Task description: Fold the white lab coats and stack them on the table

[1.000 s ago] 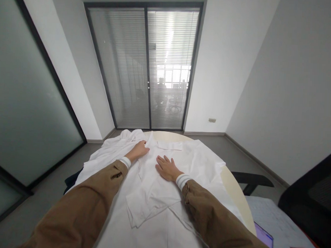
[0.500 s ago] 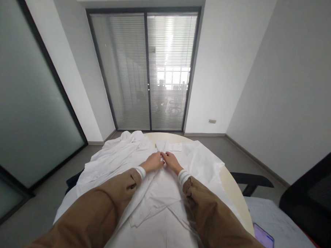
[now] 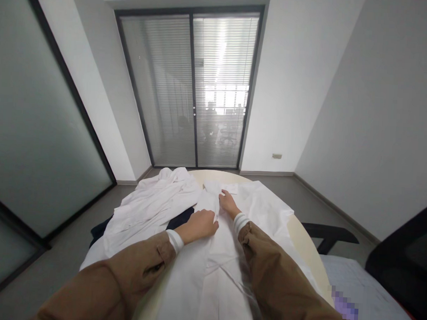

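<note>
A long white coat (image 3: pixel 257 206) lies spread over a round table, its collar at the far side and its lower part toward me. My left hand (image 3: pixel 201 224) is closed on the coat's front edge, left of its middle. Farther up, near the collar, my right hand (image 3: pixel 229 203) pinches the front edge between bent fingers. A strip of front cloth runs between the two hands. Rumpled white cloth (image 3: pixel 155 200) covers the table's left side; I cannot tell whether it belongs to the same coat. Dark navy cloth (image 3: pixel 180 219) shows in the gap beside my left hand.
The cream tabletop (image 3: pixel 310 251) shows along the right rim. To the right stands a black office chair (image 3: pixel 407 253) with an armrest (image 3: pixel 332 233) close to the table. A pale printed sheet or bag (image 3: pixel 353 274) lies there. Glass doors with blinds (image 3: pixel 219 94) are ahead.
My hands, together at the front edge before, have moved apart: the left toward me, the right slightly away. The left-hand cloth has parted from the coat, exposing navy cloth.
</note>
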`<state>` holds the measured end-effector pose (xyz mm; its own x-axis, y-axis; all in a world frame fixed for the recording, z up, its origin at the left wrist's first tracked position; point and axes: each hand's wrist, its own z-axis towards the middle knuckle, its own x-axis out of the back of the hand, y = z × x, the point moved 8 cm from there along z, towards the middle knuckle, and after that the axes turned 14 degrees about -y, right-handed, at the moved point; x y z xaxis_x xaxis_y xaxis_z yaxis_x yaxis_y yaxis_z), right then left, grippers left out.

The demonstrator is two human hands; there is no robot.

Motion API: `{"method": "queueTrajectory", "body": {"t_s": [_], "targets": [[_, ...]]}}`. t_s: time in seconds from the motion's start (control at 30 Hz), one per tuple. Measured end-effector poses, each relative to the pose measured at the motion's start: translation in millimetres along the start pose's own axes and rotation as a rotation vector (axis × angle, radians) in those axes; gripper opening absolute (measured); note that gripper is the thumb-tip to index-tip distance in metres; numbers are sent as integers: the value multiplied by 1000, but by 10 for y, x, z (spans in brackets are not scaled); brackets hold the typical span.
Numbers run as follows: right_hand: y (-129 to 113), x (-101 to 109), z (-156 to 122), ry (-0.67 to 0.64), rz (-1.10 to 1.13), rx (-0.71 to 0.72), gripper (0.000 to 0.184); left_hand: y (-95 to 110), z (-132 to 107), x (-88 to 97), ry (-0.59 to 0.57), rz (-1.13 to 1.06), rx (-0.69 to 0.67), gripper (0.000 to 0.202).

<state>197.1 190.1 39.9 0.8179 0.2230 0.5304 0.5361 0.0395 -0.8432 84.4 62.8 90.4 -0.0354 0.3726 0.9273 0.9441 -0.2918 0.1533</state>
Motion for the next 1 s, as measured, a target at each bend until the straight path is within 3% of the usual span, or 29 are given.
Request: {"method": "queueTrajectory", "body": {"t_s": [0.1,0.23,0.33,0.4,0.5,0.63,0.77,1.0], "targets": [[54,54,-53,-5,38,-1,65,38,91,0,53,-145,-65,35],[172,0,-108,-109,103,-4,90,18,154,-173,54,-259,-92,30],[230,-79,-110,-181,84,34,93,12,73,-297,18,-271,-147,26],[252,-92,-102,-166,36,58,84,100,-61,-315,1,-197,-303,26],[266,-110,-92,-151,5,64,72,310,-378,-304,26,6,-642,35],[232,-133,-107,-191,-18,63,67,444,-708,-380,32,172,-934,21],[185,-134,-151,-246,-39,111,79,436,-805,-427,-10,148,-1005,20],[206,-128,-137,-208,-81,113,57,388,-809,-374,19,-90,-959,19]]}}
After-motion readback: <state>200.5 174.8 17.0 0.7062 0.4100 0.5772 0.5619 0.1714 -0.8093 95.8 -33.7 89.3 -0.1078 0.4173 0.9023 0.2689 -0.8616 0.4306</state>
